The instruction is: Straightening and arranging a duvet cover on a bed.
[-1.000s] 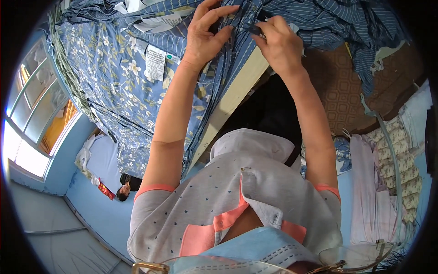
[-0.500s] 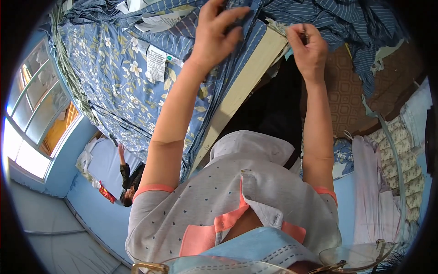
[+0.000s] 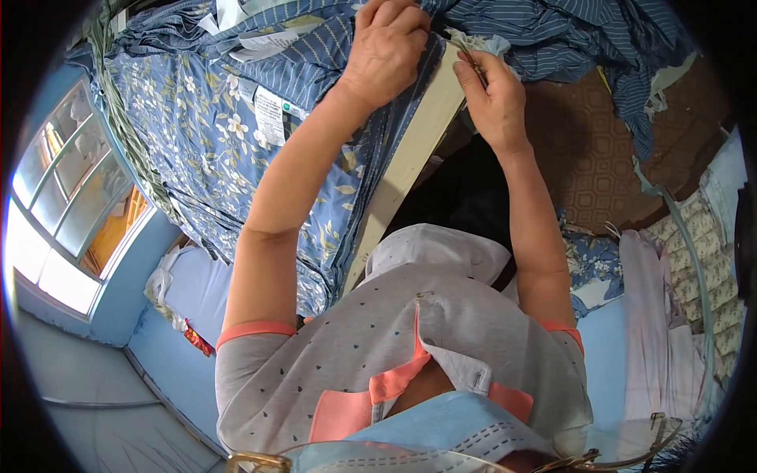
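My left hand is closed, its fingers curled down on the blue striped fabric at the far end of the table. My right hand pinches a slim dark metal tool, held over the corner of the table's pale wooden edge. The tool's exact kind is hard to make out. Beside its tip lie pale fabric scraps. Under the striped cloth spreads a stack of blue floral fabric, with a white label lying on it near my left forearm.
More striped fabric hangs in a heap at the far right, over a brown patterned floor. A window is at the left. Piled cloth stands at the right, with blue floral pieces near my right elbow.
My left hand has gone from spread fingers to closed on the striped fabric. My right hand has moved left to the table corner. The person at the left is now almost wholly hidden.
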A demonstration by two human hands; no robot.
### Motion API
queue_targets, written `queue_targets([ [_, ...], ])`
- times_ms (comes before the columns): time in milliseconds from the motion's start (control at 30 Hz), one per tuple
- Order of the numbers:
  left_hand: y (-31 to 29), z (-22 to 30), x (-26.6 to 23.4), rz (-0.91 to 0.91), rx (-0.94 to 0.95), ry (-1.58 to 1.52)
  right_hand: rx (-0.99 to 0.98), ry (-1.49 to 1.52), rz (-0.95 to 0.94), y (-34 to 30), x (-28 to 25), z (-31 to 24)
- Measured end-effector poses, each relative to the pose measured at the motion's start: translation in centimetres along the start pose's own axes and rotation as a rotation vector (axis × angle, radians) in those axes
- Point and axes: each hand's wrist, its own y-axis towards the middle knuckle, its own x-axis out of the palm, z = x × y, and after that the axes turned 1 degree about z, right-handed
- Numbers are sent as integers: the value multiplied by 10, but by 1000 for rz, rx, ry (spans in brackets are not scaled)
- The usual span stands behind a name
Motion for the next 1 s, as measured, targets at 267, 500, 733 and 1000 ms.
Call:
queue_targets([
  [267, -6, -16, -17, 54, -30, -235, -140, -299, -106, 1, 3, -13],
  [500, -7, -28, 0, 202, 67, -298, -227, -302, -86, 2, 16, -14],
  [733, -13, -35, 12, 361, 159, -304, -245, -306, -103, 6, 21, -16],
  [1000, -10, -27, -2, 200, 46, -327, -228, -234, -32, 2, 15, -6],
])
